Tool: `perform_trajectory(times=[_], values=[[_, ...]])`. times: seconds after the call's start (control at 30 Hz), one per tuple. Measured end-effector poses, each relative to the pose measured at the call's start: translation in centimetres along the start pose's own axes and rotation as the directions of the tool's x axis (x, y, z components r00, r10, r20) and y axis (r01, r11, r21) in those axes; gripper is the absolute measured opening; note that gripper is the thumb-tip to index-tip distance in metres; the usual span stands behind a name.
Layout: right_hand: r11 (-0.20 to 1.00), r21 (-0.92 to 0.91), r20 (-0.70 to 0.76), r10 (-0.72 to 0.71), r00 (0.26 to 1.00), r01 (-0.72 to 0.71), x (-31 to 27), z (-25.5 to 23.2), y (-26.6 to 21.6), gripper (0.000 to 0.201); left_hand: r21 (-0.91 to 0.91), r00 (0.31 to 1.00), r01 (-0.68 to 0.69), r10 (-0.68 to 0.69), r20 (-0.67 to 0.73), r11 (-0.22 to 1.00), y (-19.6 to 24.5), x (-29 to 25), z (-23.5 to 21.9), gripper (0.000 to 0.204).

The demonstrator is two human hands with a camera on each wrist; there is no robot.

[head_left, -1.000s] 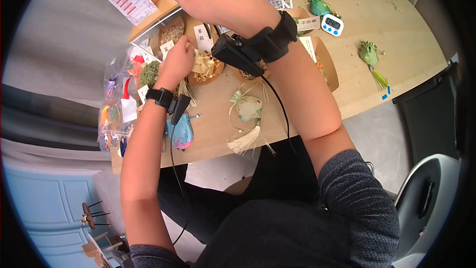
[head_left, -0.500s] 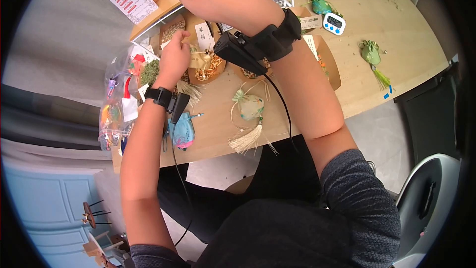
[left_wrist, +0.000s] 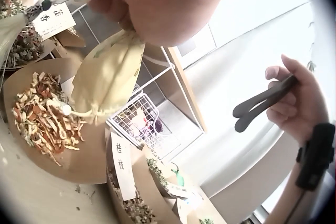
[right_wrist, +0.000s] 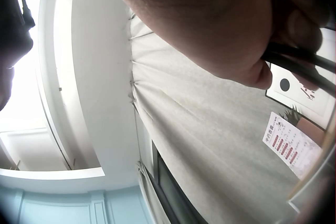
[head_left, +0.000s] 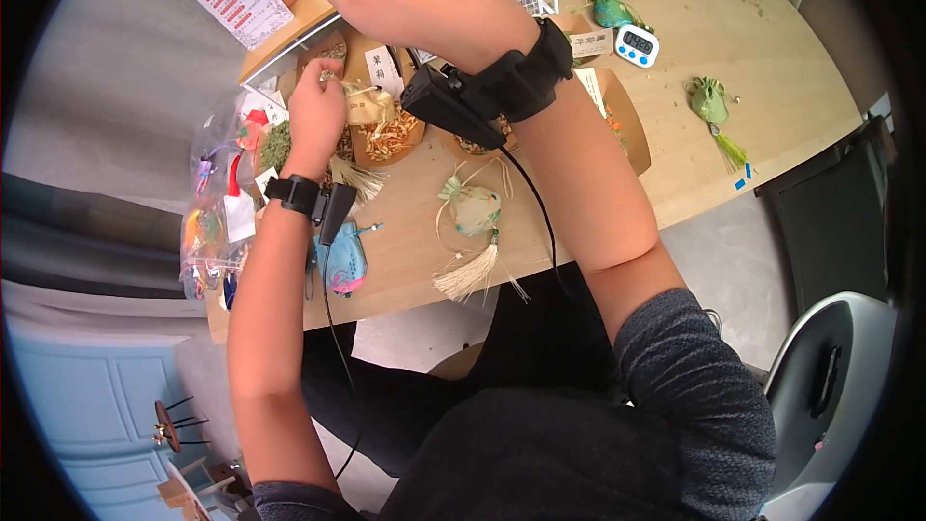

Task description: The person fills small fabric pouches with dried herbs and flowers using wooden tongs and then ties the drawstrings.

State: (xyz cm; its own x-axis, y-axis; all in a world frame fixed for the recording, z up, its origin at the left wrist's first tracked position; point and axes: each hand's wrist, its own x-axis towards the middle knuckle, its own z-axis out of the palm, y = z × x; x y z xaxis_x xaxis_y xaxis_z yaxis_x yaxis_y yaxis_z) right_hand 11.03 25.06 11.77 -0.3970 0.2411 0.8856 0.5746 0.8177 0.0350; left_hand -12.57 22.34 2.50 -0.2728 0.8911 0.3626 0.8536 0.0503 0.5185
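Note:
My left hand (head_left: 318,121) grips a small cream drawstring pouch (head_left: 369,104) over a paper tray (left_wrist: 89,163) of orange and white dried strips (left_wrist: 50,121). In the left wrist view the pouch hangs from the curled fingers, a white bead at its lower end. A pale tassel (head_left: 357,178) trails below the left hand. My right hand (left_wrist: 302,98) is raised higher and holds black tongs (left_wrist: 262,102), their two tips slightly apart with nothing between them. In the right wrist view the back of that hand hides most of the tongs.
Several paper trays of dried herbs with label cards (head_left: 383,68) line the back. Near the front lie a pale tasselled pouch (head_left: 475,210) and a blue pouch (head_left: 344,256). Green pouches (head_left: 709,101) and a timer (head_left: 637,45) are at right, a plastic bag (head_left: 207,222) at left.
My left hand has moved a little to the left, and the cream pouch has shifted up and left with it. The right hand keeps its raised position with the tongs. The head view has shifted slightly.

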Motion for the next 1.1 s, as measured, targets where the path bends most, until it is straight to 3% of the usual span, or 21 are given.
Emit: perform_trajectory(times=[0.07, 0.13, 0.17, 0.23, 0.27, 0.33, 0.37, 0.47, 0.57, 0.67, 0.73, 0.83, 0.97, 1.07, 1.1], values=[[0.994, 0.067, 0.083, 0.076, 0.994, -0.082, 0.6, -0.6, -0.1, 0.009, 0.002, 1.0, 0.023, -0.023, 0.001, 1.0, 0.8, -0.1, -0.6, 0.024], [0.956, 0.224, 0.248, 0.13, 0.96, -0.188, 1.8, -2.5, -0.2, 0.03, 0.017, 0.998, 0.049, -0.048, -0.04, 0.999, 1.5, 0.0, -1.5, 0.024], [0.924, 0.293, 0.33, 0.146, 0.933, -0.248, 2.3, -3.3, -0.4, 0.041, -0.076, 0.995, 0.051, -0.057, -0.076, 0.996, 1.0, 0.6, -1.7, 0.025], [0.894, 0.312, 0.366, 0.199, 0.909, -0.322, 2.4, -3.9, -0.6, 0.042, -0.257, 0.988, 0.046, -0.081, -0.129, 0.965, -0.4, 1.6, -1.7, 0.025], [0.879, 0.319, 0.386, 0.222, 0.895, -0.355, 2.5, -4.1, -0.6, 0.043, -0.166, 0.997, 0.029, -0.041, -0.065, 0.986, -0.8, 1.4, -1.2, 0.024], [0.868, 0.352, 0.36, 0.219, 0.907, -0.349, 2.4, -3.7, -0.6, 0.043, 0.02, 0.998, -0.025, 0.023, 0.065, 1.0, -1.4, 0.6, -0.1, 0.023], [0.863, 0.37, 0.344, 0.218, 0.913, -0.345, 2.3, -3.3, -0.5, 0.043, 0.041, 0.991, -0.126, 0.125, 0.038, 0.991, -1.5, -0.1, 0.5, 0.022], [1.0, -0.008, 0.091, -0.001, 0.996, 0.002, 0.3, -0.4, 0.2, 0.008, -0.182, 0.998, 0.05, -0.055, -0.024, 0.982, -0.3, -0.3, -0.5, 0.022], [0.998, 0.018, -0.02, -0.054, 0.998, 0.054, -0.3, 0.7, 1.1, 0.008, -0.372, 0.998, 0.046, -0.063, -0.031, 0.927, -1.6, 0.2, -0.8, 0.018], [0.997, 0.069, 0.088, 0.029, 0.996, -0.035, 0.2, 1.6, 1.5, 0.013, -0.466, 0.997, 0.069, -0.083, -0.009, 0.882, -1.9, 0.0, -2.1, 0.017], [0.957, 0.192, 0.213, 0.174, 0.961, -0.215, 0.6, 1.4, 1.5, 0.02, -0.548, 0.994, 0.089, -0.109, -0.004, 0.832, -1.6, -0.9, -2.9, 0.018], [0.859, 0.332, 0.326, 0.284, 0.902, -0.39, 1.4, 1.0, 1.7, 0.03, -0.867, 0.975, 0.194, -0.186, 0.12, 0.459, -1.6, -1.8, -4.2, 0.021], [0.662, 0.59, 0.32, 0.334, 0.887, -0.462, 2.4, 0.0, 1.8, 0.032, -0.971, 0.953, 0.232, -0.214, 0.215, 0.055, -3.7, -2.8, -6.0, 0.033], [0.476, 0.708, 0.401, 0.336, 0.852, -0.521, 3.5, -4.3, 0.7, 0.024, -0.86, 0.909, 0.405, 0.24, 0.341, -0.311, -7.6, -3.4, -7.4, 0.033], [0.402, 0.743, 0.432, 0.323, 0.842, -0.535, 3.7, -5.9, 0.1, 0.028, -0.887, 0.931, 0.352, 0.013, 0.365, -0.3, -5.5, -4.6, -8.2, 0.033]])
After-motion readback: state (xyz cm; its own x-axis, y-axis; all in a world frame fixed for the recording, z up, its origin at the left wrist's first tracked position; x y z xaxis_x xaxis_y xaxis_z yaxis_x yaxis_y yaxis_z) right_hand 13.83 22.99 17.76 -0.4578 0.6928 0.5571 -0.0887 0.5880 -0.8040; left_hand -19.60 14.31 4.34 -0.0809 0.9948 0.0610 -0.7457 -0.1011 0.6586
